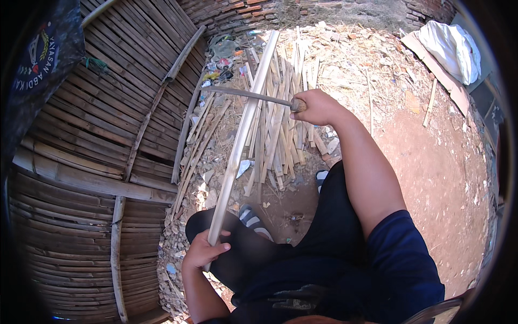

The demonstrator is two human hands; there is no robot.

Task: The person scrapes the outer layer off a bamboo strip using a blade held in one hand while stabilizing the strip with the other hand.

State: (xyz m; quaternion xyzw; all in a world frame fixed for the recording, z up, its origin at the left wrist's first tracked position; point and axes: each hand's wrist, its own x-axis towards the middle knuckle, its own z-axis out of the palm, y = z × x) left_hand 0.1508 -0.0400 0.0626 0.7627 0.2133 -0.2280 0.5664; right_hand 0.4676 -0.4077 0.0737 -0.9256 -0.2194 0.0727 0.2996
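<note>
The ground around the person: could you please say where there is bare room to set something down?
The widest bare patch is reddish earth, right of the person's right arm, nearer than the flat brown sheet. A smaller, lightly littered patch lies between the feet. Crowded: ahead, under piled pale wooden strips, and along the slatted bamboo wall.

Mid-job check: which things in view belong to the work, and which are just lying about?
In the work:
- knife, in the right hand
- strip, in the left hand
- slat pile, probably; nobody is touching it

Lying about:
- white sack
- cardboard
</note>
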